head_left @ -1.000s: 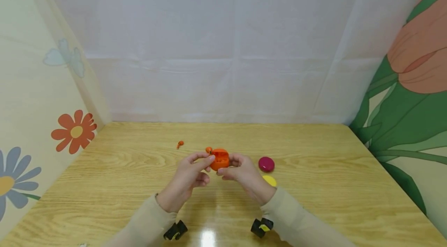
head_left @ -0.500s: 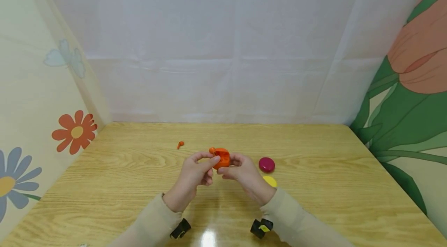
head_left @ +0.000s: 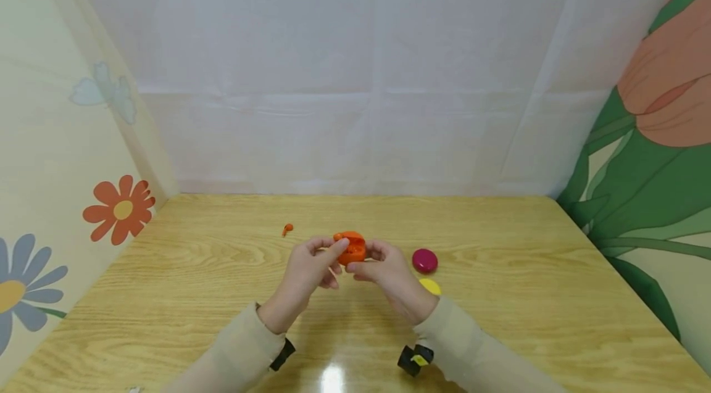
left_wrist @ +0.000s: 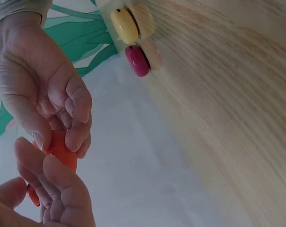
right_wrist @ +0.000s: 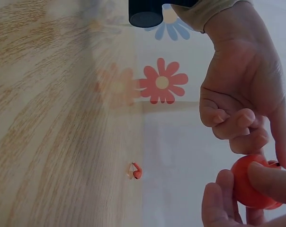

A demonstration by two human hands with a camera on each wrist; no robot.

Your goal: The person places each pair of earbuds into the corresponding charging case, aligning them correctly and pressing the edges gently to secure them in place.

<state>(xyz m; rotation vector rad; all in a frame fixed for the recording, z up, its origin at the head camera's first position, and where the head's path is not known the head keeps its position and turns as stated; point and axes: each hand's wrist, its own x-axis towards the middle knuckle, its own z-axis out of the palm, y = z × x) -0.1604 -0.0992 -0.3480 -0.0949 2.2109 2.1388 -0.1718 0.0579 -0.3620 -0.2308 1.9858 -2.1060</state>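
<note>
Above the table, my right hand (head_left: 391, 279) holds an orange earbud case (head_left: 357, 255), its lid raised. My left hand (head_left: 302, 271) is at the case's left side, thumb over the opening. Between its thumb and forefinger it pinches an orange earbud (left_wrist: 34, 195). The rounded head shows at the case's upper left in the head view; fingers cover the rest, and I cannot tell whether it touches the slot. A second orange earbud (head_left: 287, 229) lies on the table farther back, to the left, also visible in the right wrist view.
A glossy magenta round case (head_left: 424, 261) sits on the wooden table (head_left: 500, 269) to the right of my right hand. Close by, a yellow case (head_left: 431, 287) is partly hidden by that wrist. A white sheet (head_left: 355, 103) hangs behind the table.
My left hand has moved right and slightly up, bringing the earbud from beside the case to its opening. The case has risen slightly; my right hand keeps its hold.
</note>
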